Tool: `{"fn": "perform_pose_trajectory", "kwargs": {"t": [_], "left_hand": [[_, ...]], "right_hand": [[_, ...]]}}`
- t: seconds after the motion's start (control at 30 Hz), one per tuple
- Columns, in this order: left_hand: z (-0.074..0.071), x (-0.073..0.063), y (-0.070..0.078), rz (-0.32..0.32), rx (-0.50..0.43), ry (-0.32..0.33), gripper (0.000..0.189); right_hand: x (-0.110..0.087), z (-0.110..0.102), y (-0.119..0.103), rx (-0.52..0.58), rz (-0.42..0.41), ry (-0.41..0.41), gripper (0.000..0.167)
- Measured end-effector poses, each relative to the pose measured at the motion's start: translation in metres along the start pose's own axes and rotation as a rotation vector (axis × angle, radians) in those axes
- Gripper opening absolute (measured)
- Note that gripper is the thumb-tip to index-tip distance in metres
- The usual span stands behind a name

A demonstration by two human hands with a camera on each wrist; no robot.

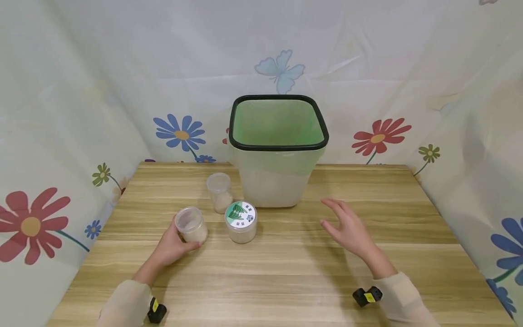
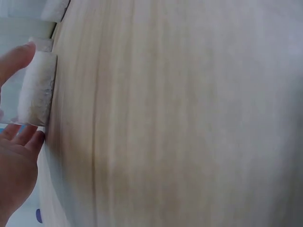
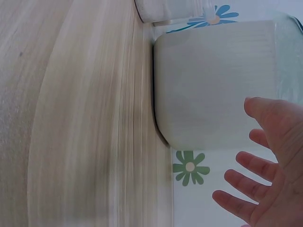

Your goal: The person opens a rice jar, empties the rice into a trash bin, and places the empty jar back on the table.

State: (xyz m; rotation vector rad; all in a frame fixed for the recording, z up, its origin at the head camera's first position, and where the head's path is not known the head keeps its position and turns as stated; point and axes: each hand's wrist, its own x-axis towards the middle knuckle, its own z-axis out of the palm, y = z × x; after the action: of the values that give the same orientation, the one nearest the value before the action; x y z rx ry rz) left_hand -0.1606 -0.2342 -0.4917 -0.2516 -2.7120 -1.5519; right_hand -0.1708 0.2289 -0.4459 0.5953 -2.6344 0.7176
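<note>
My left hand point(image 1: 173, 244) holds a clear plastic jar point(image 1: 193, 227), thumb on its near side and fingers round its left. Whitish contents fill the lower part of this jar, as the left wrist view also shows point(image 2: 38, 87). Just right of it stands a similar jar with a green-and-white label on its lid point(image 1: 241, 214). Behind them is a third clear jar point(image 1: 220, 195), also with pale contents low inside. On the right, my right hand point(image 1: 347, 227) hovers over the table with fingers spread and nothing in them.
A tall pale bin point(image 1: 271, 181) with a black rim and green inside stands at the back middle, close behind the jars. The wood-grain table point(image 1: 261, 281) ends at a hanging curtain point(image 1: 196, 68) printed with flowers and a butterfly, which also runs along both sides.
</note>
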Motion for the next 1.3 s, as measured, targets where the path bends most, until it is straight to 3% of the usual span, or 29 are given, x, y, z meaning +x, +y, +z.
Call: {"fn": "perform_pose_trajectory", "kwargs": {"t": [0.1,0.33,0.47,0.7,0.9,1.1,1.3], "left_hand": [[0.0,-0.002,0.008,-0.001,-0.006,0.007,0.093],[0.004,0.004,-0.014,-0.004,0.013,0.005,0.092],[0.007,0.007,-0.017,0.003,0.02,0.007,0.09],[0.009,0.006,-0.013,0.0,0.035,0.011,0.089],[0.009,0.005,-0.009,-0.016,0.036,0.011,0.089],[0.006,0.003,0.001,-0.018,0.034,0.025,0.087],[0.005,0.001,0.011,-0.004,0.057,0.04,0.082]], "right_hand": [[-0.001,0.002,0.0,-0.004,-0.005,0.012,0.056],[0.0,0.003,-0.006,0.0,-0.016,0.006,0.055],[0.001,0.002,-0.011,0.004,-0.02,-0.007,0.056],[0.003,0.002,-0.016,0.007,-0.034,-0.021,0.06],[0.004,0.005,-0.018,0.01,-0.104,-0.044,0.067],[0.006,0.007,-0.022,0.019,-0.164,-0.048,0.07],[0.011,0.003,-0.03,0.021,-0.172,-0.071,0.07]]}}
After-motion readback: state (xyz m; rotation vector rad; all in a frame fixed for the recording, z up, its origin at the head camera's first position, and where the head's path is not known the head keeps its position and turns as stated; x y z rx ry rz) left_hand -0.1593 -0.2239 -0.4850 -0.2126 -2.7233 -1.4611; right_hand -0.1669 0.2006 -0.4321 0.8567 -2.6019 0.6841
